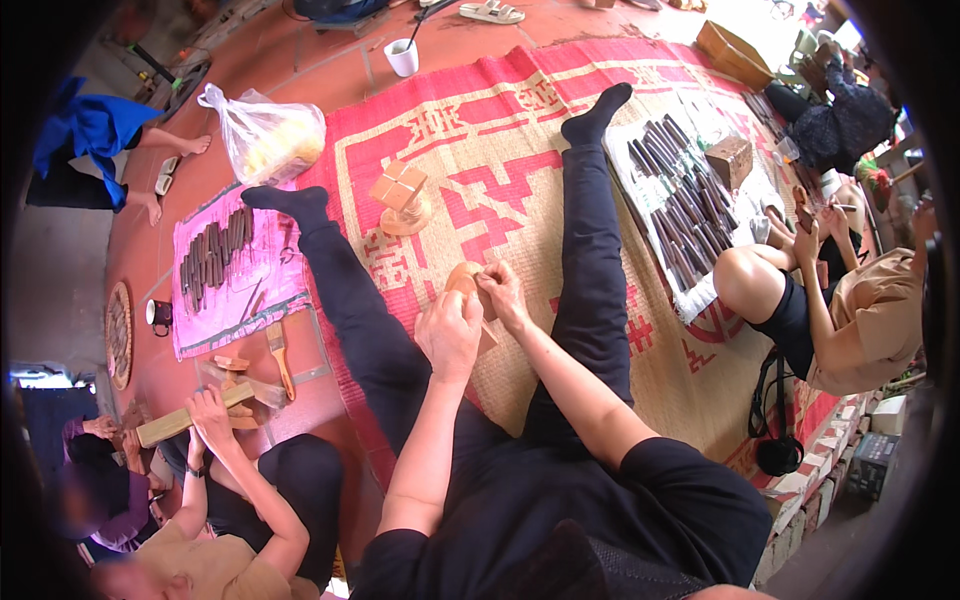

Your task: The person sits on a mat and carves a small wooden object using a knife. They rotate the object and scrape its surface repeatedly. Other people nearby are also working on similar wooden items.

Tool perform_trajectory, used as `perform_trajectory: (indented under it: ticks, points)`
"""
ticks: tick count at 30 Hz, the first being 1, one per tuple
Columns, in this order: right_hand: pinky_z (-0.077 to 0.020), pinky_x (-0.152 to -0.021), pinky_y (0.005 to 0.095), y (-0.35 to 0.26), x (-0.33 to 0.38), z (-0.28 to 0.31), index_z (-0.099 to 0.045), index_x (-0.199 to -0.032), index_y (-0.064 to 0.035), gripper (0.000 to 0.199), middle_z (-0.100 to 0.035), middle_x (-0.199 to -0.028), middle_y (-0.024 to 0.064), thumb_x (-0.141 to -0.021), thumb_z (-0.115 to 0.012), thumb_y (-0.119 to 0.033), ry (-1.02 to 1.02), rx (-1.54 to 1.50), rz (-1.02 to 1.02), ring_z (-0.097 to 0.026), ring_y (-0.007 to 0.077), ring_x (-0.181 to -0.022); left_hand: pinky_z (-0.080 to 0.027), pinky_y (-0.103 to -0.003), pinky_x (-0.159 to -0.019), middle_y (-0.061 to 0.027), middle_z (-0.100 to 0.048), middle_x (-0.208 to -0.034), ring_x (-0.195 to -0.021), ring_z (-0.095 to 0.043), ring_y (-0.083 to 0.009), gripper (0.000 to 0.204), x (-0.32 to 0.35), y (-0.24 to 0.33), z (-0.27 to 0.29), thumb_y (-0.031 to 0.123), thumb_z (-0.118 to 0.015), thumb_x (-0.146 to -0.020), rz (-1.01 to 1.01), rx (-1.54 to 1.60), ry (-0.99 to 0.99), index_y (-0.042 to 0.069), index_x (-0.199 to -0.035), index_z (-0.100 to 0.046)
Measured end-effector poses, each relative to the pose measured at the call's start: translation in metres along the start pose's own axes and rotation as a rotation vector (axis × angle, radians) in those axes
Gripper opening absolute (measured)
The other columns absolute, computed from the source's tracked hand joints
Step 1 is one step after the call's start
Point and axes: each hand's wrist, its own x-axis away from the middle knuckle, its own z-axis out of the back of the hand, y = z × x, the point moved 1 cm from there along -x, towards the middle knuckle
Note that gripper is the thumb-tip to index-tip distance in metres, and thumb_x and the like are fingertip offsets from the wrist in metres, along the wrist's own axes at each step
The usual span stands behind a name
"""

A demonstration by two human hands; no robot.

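Between the outstretched legs, both hands close on a small wooden piece [466, 280]: left hand [449, 335] gripping at six o'clock, right hand [503, 293] pinching at three. It looks light, stiff and smooth, best held by its edges.

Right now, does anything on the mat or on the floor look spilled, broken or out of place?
Nothing stands out. Both hands, left hand and right hand, hold a small wooden piece over the woven mat. The white cup stands upright, and the dark sticks lie in rows on the pink cloth.

Tiled floor [330, 60] w/ red mat [500, 150], pink cloth [215, 320]
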Motion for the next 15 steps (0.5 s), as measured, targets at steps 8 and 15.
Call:
perform_trajectory:
  ticks: [8, 15]
  points:
    - [-0.0491, -0.075, 0.0348, 0.014, -0.032, 0.004, -0.065, -0.091, -0.0043, 0.016, -0.067, -0.079, 0.0127, -0.084, -0.065, -0.018, 0.391, 0.170, -0.094, -0.064, 0.0212, -0.079, -0.046, -0.040, -0.060, -0.0069, -0.061, -0.071, -0.065, -0.062, -0.0262, 0.021, -0.001, -0.004, -0.006, 0.023, -0.064, -0.085, -0.074, -0.023, 0.057, 0.009, -0.070, -0.056]
    - [-0.0489, -0.075, 0.0338, -0.013, 0.005, -0.008, -0.064, -0.088, -0.0066, 0.017, -0.067, -0.085, 0.0091, -0.082, -0.068, -0.022, 0.099, 0.129, 0.010, -0.064, 0.0191, -0.082, -0.045, -0.043, -0.061, -0.0120, -0.060, -0.070, -0.066, -0.060, -0.0320, 0.026, -0.005, -0.005, -0.001, 0.024, -0.060, -0.090, 0.020, -0.043, -0.004, 0.006, -0.072, -0.055]
